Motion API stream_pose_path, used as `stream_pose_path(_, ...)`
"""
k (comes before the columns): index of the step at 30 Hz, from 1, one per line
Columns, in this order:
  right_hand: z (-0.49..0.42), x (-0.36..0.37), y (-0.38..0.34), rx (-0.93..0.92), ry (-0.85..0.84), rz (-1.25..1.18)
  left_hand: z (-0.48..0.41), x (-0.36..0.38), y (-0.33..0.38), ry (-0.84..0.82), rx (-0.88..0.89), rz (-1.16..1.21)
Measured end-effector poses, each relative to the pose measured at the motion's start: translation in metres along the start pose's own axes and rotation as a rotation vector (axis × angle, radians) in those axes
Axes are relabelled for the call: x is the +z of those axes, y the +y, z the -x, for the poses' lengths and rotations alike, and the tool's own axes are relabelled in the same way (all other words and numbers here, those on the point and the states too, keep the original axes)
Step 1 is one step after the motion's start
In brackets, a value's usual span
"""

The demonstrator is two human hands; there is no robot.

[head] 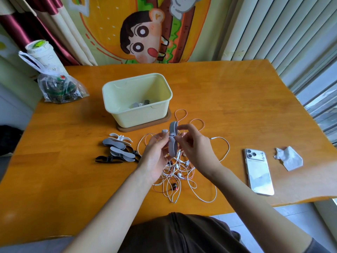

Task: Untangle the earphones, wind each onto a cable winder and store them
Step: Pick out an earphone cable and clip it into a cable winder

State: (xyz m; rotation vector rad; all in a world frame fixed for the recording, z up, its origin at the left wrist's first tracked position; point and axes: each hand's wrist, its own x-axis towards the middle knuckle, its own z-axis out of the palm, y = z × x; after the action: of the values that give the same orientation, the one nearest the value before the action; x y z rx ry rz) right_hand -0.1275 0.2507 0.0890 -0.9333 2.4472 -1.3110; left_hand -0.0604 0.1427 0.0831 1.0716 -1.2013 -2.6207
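A grey cable winder (172, 143) stands upright between my hands above the table. My left hand (155, 157) holds it at its narrow middle from the left, and my right hand (193, 148) pinches the same middle from the right, with a finger near its upper wing. Beneath both hands lies a tangle of white and pink earphones (182, 172), with one red earbud (174, 186) at the near side. Several spare winders (118, 150), grey, white and black, are piled to the left. A pale yellow box (136, 92) behind them holds a few small grey and white pieces.
A white phone (259, 171) lies face down on the right, with a crumpled tissue (289, 157) beyond it. At the back left corner sit a plastic bag (60, 88) and a white tub (41, 52). The wooden table (218, 92) ends near my lap.
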Motion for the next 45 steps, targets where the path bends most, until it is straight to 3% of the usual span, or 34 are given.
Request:
stream_pose_path(6, -0.002, -0.003, 0.000, -0.032, -0.016, 0.043, 0.003, -0.002, 0.001, -0.025, 0.085, -0.050)
stream_pose_path(14, 0.001, 0.001, 0.005, -0.022, -0.007, 0.054, 0.002, -0.003, 0.000, 0.013, 0.161, -0.399)
stream_pose_path(18, 0.004, 0.004, 0.008, -0.008, -0.002, 0.055, -0.002, -0.009, -0.001, 0.047, 0.203, -0.758)
stream_pose_path(23, 0.004, 0.007, 0.009, 0.002, 0.016, 0.088, -0.003, -0.010, 0.001, 0.079, 0.129, -1.148)
stream_pose_path(27, 0.006, 0.011, 0.012, 0.030, -0.004, 0.112, 0.001, -0.009, 0.003, 0.127, 0.218, -1.474)
stream_pose_path(31, 0.006, 0.014, 0.011, 0.048, 0.010, 0.101, 0.002, -0.010, 0.000, 0.035, 0.309, -1.172)
stream_pose_path(35, 0.005, 0.013, 0.006, 0.033, 0.042, 0.068, 0.003, -0.008, -0.004, 0.040, 0.255, -0.865)
stream_pose_path(45, 0.003, 0.006, 0.003, 0.001, 0.051, 0.141, -0.001, -0.010, 0.005, 0.066, 0.217, -0.670)
